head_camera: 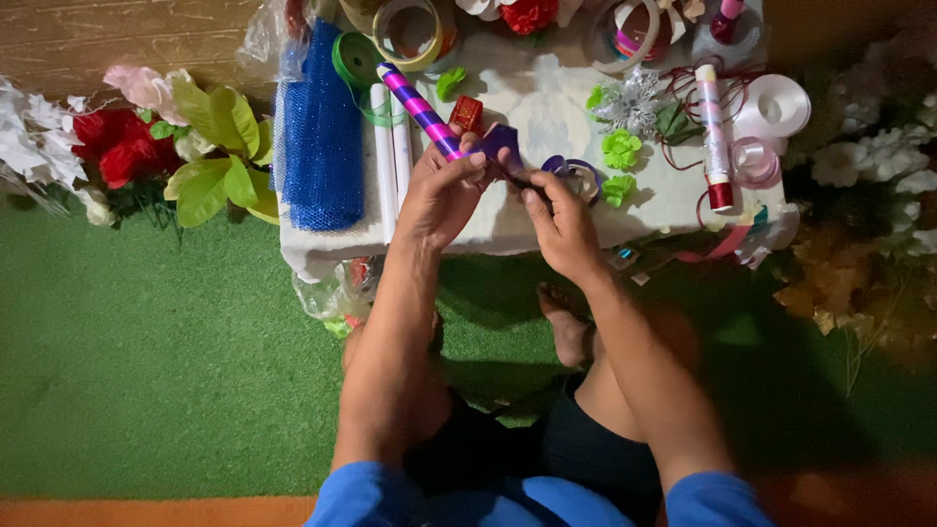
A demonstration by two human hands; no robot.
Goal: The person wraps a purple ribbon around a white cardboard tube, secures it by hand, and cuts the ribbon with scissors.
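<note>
Hands meet at the upper middle of the frame, over the near edge of a low white-covered table (508, 229). The left hand (439, 195) wraps its fingers, pressed together, around the lower end of a slim stick wound with pink and purple ribbon in stripes (420, 107), which slants up and to the left across the table. The right hand (561, 220) pinches a loose strip of dark purple ribbon (503, 144) between thumb and fingers, right at the stick's lower end, touching the left hand's fingertips. Just beside them, to the right, lies a small purple ribbon roll (576, 174), and behind the stick a little red box (467, 112). A roll of blue mesh netting (322, 137) lies along the table's left side, with two white sticks (390, 156) next to it. Toward the upper right lie a silver tinsel flower (632, 102), light green fabric flowers (621, 148) and a white ribbon spool (776, 105). Red and white artificial flowers with green leaves (146, 146) rest on the green turf mat (146, 342) at the left.
</note>
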